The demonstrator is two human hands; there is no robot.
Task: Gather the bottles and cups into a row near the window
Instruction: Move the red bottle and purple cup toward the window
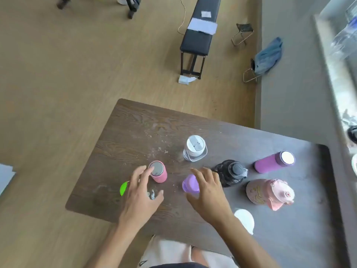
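Note:
Several bottles and cups stand on the dark wooden table (125,132). My left hand (141,194) hovers open beside a pink bottle with a metal lid (158,172), fingertips almost touching it; a green-lidded item (123,188) peeks out from under this hand. Spread open over a small purple cup (190,183) is my right hand (207,192). Further right are a black bottle (230,173), a clear bottle with a white lid (195,148), a purple bottle (274,162), a pale pink bottle with a pink cap (270,192) and a white cup (245,220).
The window sill (336,78) runs along the right side, beyond the table's right edge. On the floor behind the table stand a black bench (199,33), a folding stool (242,33) and a stool with a blue cloth (267,55).

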